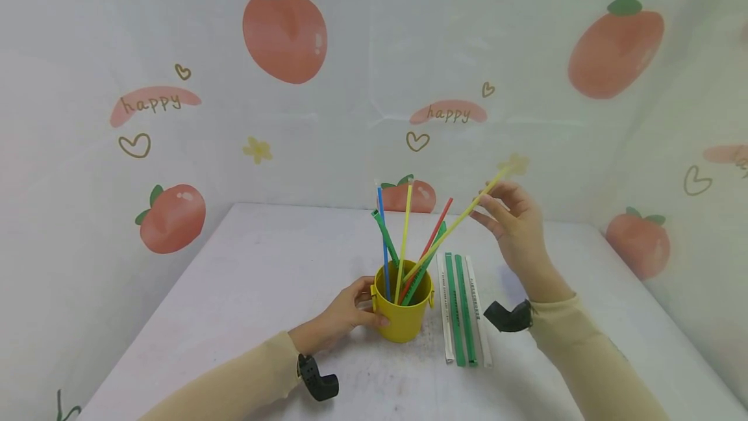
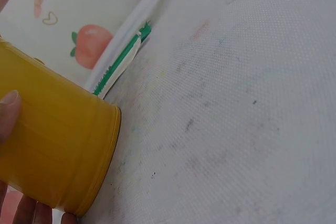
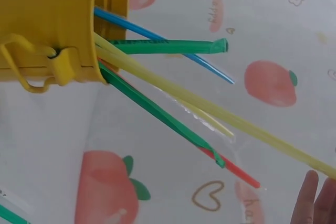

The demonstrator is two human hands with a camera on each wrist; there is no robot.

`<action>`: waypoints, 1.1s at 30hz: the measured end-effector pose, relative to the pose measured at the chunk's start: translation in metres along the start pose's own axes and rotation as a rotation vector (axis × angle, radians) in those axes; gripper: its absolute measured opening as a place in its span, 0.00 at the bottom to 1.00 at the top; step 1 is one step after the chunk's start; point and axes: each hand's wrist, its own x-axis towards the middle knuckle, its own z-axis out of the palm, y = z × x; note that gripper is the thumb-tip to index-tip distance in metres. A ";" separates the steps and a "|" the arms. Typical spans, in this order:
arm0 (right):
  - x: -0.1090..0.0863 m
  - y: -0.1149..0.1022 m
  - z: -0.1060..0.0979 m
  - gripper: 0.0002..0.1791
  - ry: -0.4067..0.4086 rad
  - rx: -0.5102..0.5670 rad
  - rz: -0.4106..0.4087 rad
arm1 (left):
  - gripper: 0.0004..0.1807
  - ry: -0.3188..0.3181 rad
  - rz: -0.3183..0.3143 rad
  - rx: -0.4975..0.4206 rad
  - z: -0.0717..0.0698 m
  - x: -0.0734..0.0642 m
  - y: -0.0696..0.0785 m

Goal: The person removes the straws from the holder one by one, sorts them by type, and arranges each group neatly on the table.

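Observation:
A small yellow bucket [image 1: 403, 327] stands on the table, with my left hand [image 1: 345, 310] gripping its left side, thumb toward the front and fingers behind. Inside it lean a blue straw [image 1: 382, 216], a yellow straw [image 1: 407, 213], a red straw [image 1: 445, 210] and two green-wrapped straws [image 1: 382, 229]. My right hand [image 1: 517, 229], raised to the right, pinches a second, longer-looking yellow straw [image 3: 252, 121] near its upper end. That straw slants down, its lower end within the bucket's mouth. Only the right hand's fingertips show in the right wrist view.
Right of the bucket, several wrapped straws lie side by side: green ones [image 1: 454, 317] between white ones [image 1: 480, 323]. The white table [image 1: 280, 265] meets a fruit-printed curtain [image 1: 350, 115] at the back. Each wrist wears a black camera [image 1: 508, 317].

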 end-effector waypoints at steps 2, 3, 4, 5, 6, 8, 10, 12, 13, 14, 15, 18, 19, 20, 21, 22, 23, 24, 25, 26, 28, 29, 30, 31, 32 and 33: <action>0.001 -0.003 -0.001 0.08 0.026 0.006 -0.001 | 0.38 0.003 -0.004 0.006 0.000 0.000 0.000; 0.002 -0.005 -0.001 0.08 0.040 0.010 -0.001 | 0.38 0.003 -0.006 0.006 0.001 0.000 0.000; 0.003 -0.007 -0.002 0.08 0.052 0.021 0.000 | 0.38 0.003 -0.005 0.004 0.001 -0.001 0.001; 0.004 -0.008 -0.003 0.08 0.060 0.034 0.001 | 0.39 0.004 -0.006 0.004 0.001 -0.001 0.001; 0.004 -0.009 -0.003 0.08 0.069 0.044 -0.001 | 0.39 0.004 -0.007 0.001 0.001 -0.001 0.001; 0.006 -0.012 -0.005 0.08 0.083 0.064 -0.006 | 0.39 0.004 -0.007 -0.002 0.001 -0.001 0.001; 0.008 -0.015 -0.007 0.09 0.086 0.087 -0.012 | 0.39 0.006 -0.009 0.000 0.001 -0.001 0.001; 0.009 -0.018 -0.009 0.10 0.090 0.099 -0.017 | 0.39 0.006 -0.010 0.003 0.001 -0.001 0.001; 0.010 -0.020 -0.010 0.11 0.090 0.105 -0.019 | 0.39 0.006 -0.009 0.004 0.001 -0.001 0.001; 0.010 -0.021 -0.012 0.12 0.089 0.111 -0.020 | 0.39 0.006 -0.008 0.006 0.000 -0.001 0.000; 0.011 -0.022 -0.013 0.12 0.089 0.118 -0.021 | 0.39 0.005 -0.007 0.007 0.000 0.000 0.000; 0.012 -0.025 -0.017 0.12 0.091 0.133 -0.019 | 0.38 0.002 -0.003 0.004 0.000 0.000 -0.001; 0.013 -0.025 -0.018 0.12 0.091 0.136 -0.019 | 0.38 0.001 -0.002 0.004 0.000 0.000 -0.001; 0.013 -0.026 -0.019 0.13 0.089 0.142 -0.019 | 0.38 0.000 0.000 0.004 -0.001 0.000 -0.002; 0.013 -0.026 -0.021 0.13 0.090 0.145 -0.021 | 0.38 -0.001 0.000 0.002 -0.001 0.000 -0.002; 0.013 -0.027 -0.022 0.13 0.091 0.151 -0.021 | 0.38 -0.002 0.000 0.000 -0.001 0.000 -0.002; 0.014 -0.027 -0.024 0.13 0.092 0.154 -0.023 | 0.38 -0.002 0.000 0.001 -0.001 0.000 -0.002; 0.014 -0.027 -0.025 0.13 0.093 0.153 -0.025 | 0.38 -0.003 0.001 0.000 -0.001 0.000 -0.002; 0.014 -0.027 -0.026 0.13 0.094 0.151 -0.028 | 0.38 -0.003 0.003 0.001 -0.001 0.000 -0.001; 0.015 -0.027 -0.028 0.14 0.095 0.154 -0.029 | 0.38 -0.004 0.003 -0.001 -0.001 0.000 -0.001; 0.016 -0.027 -0.030 0.14 0.098 0.158 -0.026 | 0.38 -0.004 0.001 0.000 -0.001 0.001 -0.001; 0.016 -0.027 -0.032 0.14 0.099 0.158 -0.022 | 0.38 -0.002 0.000 0.002 -0.001 0.001 -0.001; 0.017 -0.027 -0.033 0.14 0.101 0.158 -0.017 | 0.38 -0.001 -0.001 0.004 0.000 0.001 -0.001; 0.017 -0.027 -0.035 0.15 0.103 0.161 -0.010 | 0.38 0.000 -0.002 0.006 0.000 0.000 -0.001; 0.018 -0.027 -0.037 0.15 0.105 0.164 -0.002 | 0.38 0.001 -0.004 0.007 0.000 0.000 0.000; 0.018 -0.027 -0.039 0.15 0.107 0.163 0.006 | 0.38 0.002 -0.005 0.010 0.000 0.000 0.000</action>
